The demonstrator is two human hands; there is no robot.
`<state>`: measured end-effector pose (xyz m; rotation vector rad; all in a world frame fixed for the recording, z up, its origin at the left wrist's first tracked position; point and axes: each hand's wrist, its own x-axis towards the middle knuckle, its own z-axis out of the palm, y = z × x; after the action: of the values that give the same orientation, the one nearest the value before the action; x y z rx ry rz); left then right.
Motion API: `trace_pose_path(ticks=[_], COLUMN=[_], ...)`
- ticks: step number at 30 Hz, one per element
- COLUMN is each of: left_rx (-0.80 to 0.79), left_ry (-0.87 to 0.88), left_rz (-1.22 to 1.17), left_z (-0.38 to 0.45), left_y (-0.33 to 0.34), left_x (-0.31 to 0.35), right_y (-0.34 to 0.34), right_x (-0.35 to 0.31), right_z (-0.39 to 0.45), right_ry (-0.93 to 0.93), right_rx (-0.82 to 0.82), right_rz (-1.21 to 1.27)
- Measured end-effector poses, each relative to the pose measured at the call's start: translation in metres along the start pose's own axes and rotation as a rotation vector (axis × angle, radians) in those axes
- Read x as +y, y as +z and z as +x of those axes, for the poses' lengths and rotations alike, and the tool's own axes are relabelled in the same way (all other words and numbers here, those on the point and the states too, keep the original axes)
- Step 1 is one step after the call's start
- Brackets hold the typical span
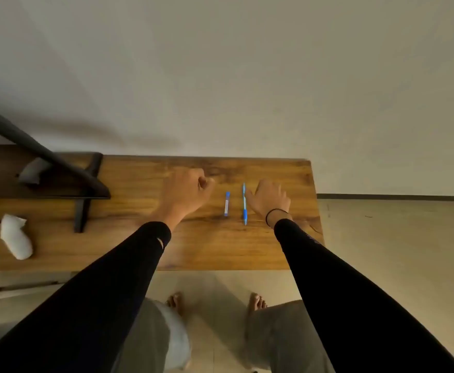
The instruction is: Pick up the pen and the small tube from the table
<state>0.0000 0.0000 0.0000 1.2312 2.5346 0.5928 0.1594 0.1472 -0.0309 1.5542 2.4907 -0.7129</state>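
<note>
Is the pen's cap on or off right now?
Off. The pen lies flat on the table and the cap lies apart, to its left.

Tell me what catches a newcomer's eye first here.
Two blue things lie side by side on the wooden table: a long pen and a shorter cap to its left. The right hand touches the pen; the left hand hangs curled left of the cap.

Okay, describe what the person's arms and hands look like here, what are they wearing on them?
Both arms are in long, close-fitting black sleeves that end at the wrists. The left sleeve has a small slit or tear near its cuff. The right sleeve shows a faint dark marking near its cuff. A thin black band circles the right wrist. The left hand and right hand are bare: no gloves.
</note>
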Motion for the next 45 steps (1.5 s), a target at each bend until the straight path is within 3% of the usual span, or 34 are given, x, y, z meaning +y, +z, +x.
trace_pose_path(ticks=[4, 10, 12, 15, 18, 24, 29, 35, 39, 45], left_rx=[0.088, 0.131, 0.143, 0.095, 0.039, 0.109, 0.091, 0.103, 0.124, 0.139], left_ry=[0.008, 0.076, 0.081, 0.084, 0.16, 0.196, 0.185, 0.202, 0.212, 0.145], left_rz=[-0.085, -0.129, -0.19, -0.313, -0.253, -0.335, -0.334, -0.321, -0.322, -0.393], left_z=[0.003, -0.001, -0.003, -0.008, -0.016, -0.035, -0.053, -0.05, -0.038, -0.029], left_y=[0.05, 0.101, 0.109, 0.114, 0.116, 0.119, 0.123, 0.125, 0.123, 0.122], left_x=[-0.012, -0.016, -0.013, -0.009, -0.005, -0.005, -0.018, -0.027, -0.025, -0.036], right_y=[0.044, 0.068, 0.065, 0.058, 0.059, 0.067, 0.065, 0.066, 0.066, 0.059], right_x=[0.007, 0.019, 0.024, 0.027, 0.026, 0.026, 0.041, 0.046, 0.041, 0.046], right_z=[0.024, 0.047, 0.052, 0.047, 0.035, 0.001, -0.012, 0.0, 0.011, 0.028], right_ry=[0.076, 0.034, 0.019, 0.085, 0.082, -0.058, -0.09, -0.169, -0.253, -0.26], right_rx=[-0.11, -0.087, -0.154, -0.252, -0.265, -0.234, -0.114, -0.021, 0.15, 0.372], right_rz=[0.103, 0.096, 0.238, 0.646, 0.925, 1.102, 1.263, 1.082, 0.877, 0.798])
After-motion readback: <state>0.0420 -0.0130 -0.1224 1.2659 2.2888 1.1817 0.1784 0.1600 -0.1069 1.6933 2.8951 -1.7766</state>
